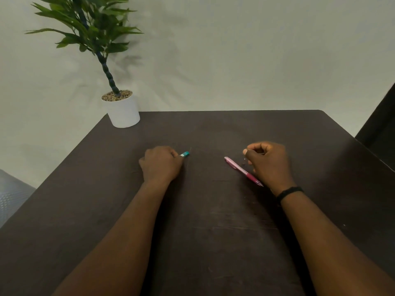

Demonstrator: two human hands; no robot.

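Note:
My left hand (161, 164) rests on the dark table (213, 221) with its fingers curled round a teal mechanical pencil (185, 154); only the teal end pokes out to the right. My right hand (268, 162) hovers with curled fingers and thumb and forefinger pinched together on something too small to make out. A pink mechanical pencil (242, 170) lies on the table just left of that hand, partly under it. A thin pencil lead (220, 180) lies flat between the two hands, and another thin lead (189, 157) shows near the teal tip.
A white pot with a green plant (123, 111) stands on the table's far left corner. A pale wall rises behind. A black band sits on my right wrist (288, 193). A grey chair (10, 195) is at the left edge.

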